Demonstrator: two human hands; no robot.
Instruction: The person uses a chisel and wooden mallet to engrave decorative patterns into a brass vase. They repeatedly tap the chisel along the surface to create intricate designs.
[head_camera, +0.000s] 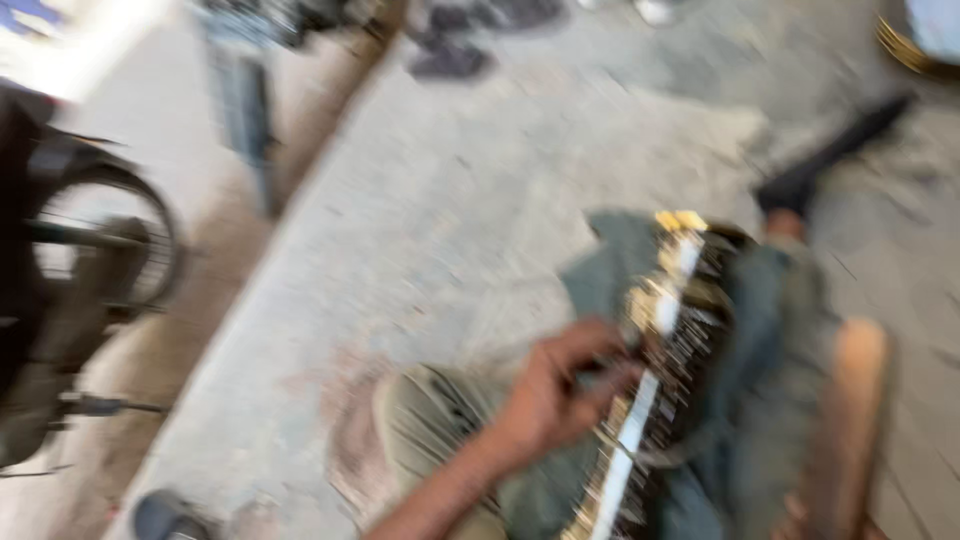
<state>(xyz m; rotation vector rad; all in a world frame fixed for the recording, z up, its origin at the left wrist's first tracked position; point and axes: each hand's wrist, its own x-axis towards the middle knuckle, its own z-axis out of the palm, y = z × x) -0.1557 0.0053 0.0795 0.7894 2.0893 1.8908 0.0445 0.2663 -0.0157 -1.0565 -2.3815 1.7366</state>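
Down low, near the bottom edge of the grey floor (480, 200): left hand (560, 385), reaching in from the bottom. Fingers (600, 345) bent and close together, not spread wide, resting on a long white strip (640, 410). Too blurry to say whether really gripping the strip or only pressing on it. Right hand nowhere to be seen.

Strip lying slanted, from the bottom edge up toward the middle right of the floor. Small yellow bits (680, 220) at its top end, more shiny bits along its sides. Dark bumpy stuff just beside the strip on the right, too smeared to name.

Under the strip and the hand, a dark green cloth (610, 270), rumpled. Under the wrist, a lighter tan cloth (430, 420), touching the green one.

Past the top end of the strip, a foot in a black sandal (800, 185), pointing to the top right corner. Close to the right of the green cloth, a long tan shape (850, 420), maybe a leg or an arm, hard to tell.

Far off at the left edge, well apart from the hand, a dark wheel (110, 240) with thin spokes. By the top edge, a pair of dark sandals (450, 60). Up in the top right corner, a shiny yellow rim (900, 45). Down in the bottom left corner, a dark round thing (165, 515).
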